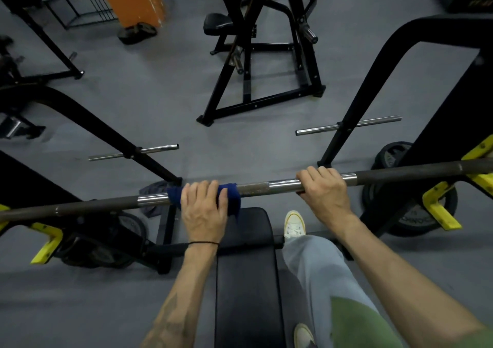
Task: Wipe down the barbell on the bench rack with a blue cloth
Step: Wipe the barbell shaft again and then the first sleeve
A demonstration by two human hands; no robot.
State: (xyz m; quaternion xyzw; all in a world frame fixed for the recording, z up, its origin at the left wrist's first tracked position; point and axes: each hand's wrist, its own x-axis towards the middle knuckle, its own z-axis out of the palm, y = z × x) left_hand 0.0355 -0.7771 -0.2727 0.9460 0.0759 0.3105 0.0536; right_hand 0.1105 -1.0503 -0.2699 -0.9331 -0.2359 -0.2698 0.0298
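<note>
While left hand (pixel 204 208) grips blue cloth (pixel 231 195) around barbell (pixel 266 186) and right hand (pixel 324 187) steadies bare shaft, wiping looks mid-course; outer sections probably remain.

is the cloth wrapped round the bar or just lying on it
Wrapped: the cloth curves over the bar and hangs below it, gripped by the left hand.

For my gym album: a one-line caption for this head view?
Left hand wraps blue cloth around racked barbell; right hand grips it bare.
</note>
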